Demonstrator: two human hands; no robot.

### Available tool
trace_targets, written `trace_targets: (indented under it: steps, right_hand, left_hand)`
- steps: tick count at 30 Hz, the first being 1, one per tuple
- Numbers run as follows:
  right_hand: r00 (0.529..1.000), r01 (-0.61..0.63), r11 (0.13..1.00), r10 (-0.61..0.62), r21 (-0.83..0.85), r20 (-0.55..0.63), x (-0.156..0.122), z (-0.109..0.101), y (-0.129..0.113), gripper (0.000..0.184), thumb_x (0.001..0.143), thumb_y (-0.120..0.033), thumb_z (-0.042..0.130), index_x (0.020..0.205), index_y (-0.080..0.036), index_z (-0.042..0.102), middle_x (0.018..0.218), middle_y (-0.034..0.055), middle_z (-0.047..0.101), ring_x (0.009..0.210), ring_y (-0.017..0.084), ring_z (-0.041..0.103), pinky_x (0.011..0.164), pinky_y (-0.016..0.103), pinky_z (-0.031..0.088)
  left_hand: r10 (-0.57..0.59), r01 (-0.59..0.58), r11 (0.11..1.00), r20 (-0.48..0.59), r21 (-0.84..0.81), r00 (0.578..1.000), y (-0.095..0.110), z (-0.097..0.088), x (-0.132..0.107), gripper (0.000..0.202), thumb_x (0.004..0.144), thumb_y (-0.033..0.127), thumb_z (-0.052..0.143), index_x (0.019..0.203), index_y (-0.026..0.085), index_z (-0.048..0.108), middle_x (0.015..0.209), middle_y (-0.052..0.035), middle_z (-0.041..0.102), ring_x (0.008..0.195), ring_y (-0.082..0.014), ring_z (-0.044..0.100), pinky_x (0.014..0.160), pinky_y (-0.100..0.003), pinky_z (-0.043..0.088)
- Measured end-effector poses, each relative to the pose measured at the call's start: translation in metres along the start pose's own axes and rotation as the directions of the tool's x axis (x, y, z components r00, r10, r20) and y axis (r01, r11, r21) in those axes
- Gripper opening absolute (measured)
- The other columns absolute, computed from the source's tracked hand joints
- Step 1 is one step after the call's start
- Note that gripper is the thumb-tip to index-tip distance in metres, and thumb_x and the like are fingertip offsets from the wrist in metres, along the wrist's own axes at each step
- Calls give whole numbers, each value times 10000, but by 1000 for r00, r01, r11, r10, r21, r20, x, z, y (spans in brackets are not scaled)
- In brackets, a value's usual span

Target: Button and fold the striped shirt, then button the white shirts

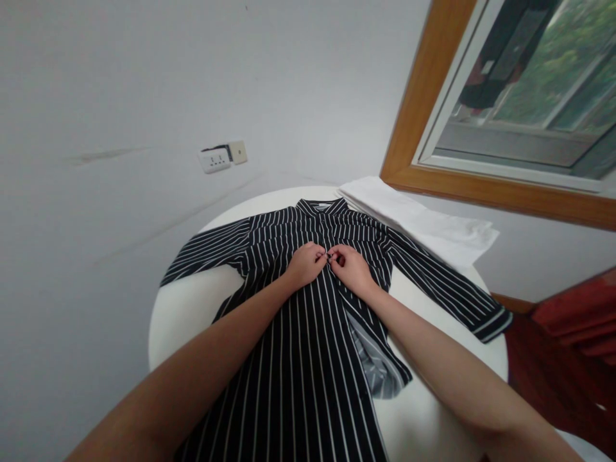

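Observation:
A black shirt with white stripes (298, 340) lies face up, its collar at the far side and its sleeves spread to both sides. My left hand (307, 264) pinches the front placket at chest height. Close beside it, my right hand (351, 269) pinches the other edge of the same opening, fingertips nearly touching the left ones. Any button between the fingers is too small to make out. Below the hands the front hangs apart, and the grey inner side of the cloth shows on the right.
The shirt rests on a round white table (178, 327). A folded white cloth (418, 221) lies at the table's back right, under the wall. Behind are a wall socket (214, 160) and a wood-framed window (505, 192). Red fabric (582, 314) is at the right.

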State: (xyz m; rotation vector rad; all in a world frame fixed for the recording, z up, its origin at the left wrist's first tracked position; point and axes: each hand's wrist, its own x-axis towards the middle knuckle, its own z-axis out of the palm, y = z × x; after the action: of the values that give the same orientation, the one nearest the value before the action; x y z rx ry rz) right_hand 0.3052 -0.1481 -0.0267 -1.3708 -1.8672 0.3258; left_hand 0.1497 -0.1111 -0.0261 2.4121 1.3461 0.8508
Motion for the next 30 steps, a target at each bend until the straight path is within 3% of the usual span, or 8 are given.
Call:
trace_targets:
  steps: [5,10,17,24,30]
  right_hand:
    - [999,-44,996,45,72,-10,0,-2,-1,117,830,-257,501,896,-200,578,780,-11,609,658,123,541,654,239,407]
    - [999,-36,989,37,-145,3,2,-1,-4,175,883,-301,470,771,-193,553,791,19,585,738,147,541,668,241,383]
    - [998,-53,951,59,-304,12,5,-1,-3,238,942,-285,376,838,-194,569,891,67,593,759,162,552,675,256,388]
    - [997,-76,987,78,-142,11,8,-4,3,213,909,-270,436,824,-182,610,880,54,627,826,161,574,764,268,411]
    - [996,-46,990,35,130,84,10,-22,11,197,881,-253,462,935,-182,639,859,14,664,741,126,590,732,253,435]
  left_hand:
    - [-15,15,1000,-6,22,1000,2,1,-1,137,817,203,477,786,165,605,783,-32,553,790,-169,541,764,-321,441]
    - [19,-19,999,-9,-44,1000,2,0,-2,137,821,193,476,832,166,610,823,-36,569,799,-159,548,775,-315,454]
    - [106,-108,991,-38,-78,994,-4,5,-1,134,840,217,477,848,158,597,829,-40,554,791,-153,547,786,-311,459]
    - [61,-57,994,-46,94,997,1,2,-5,152,848,248,470,846,173,602,850,-52,577,844,-185,534,830,-353,434]
    - [12,-5,994,-56,110,998,-17,3,6,180,853,267,462,867,176,616,907,-64,613,901,-202,534,875,-375,413]
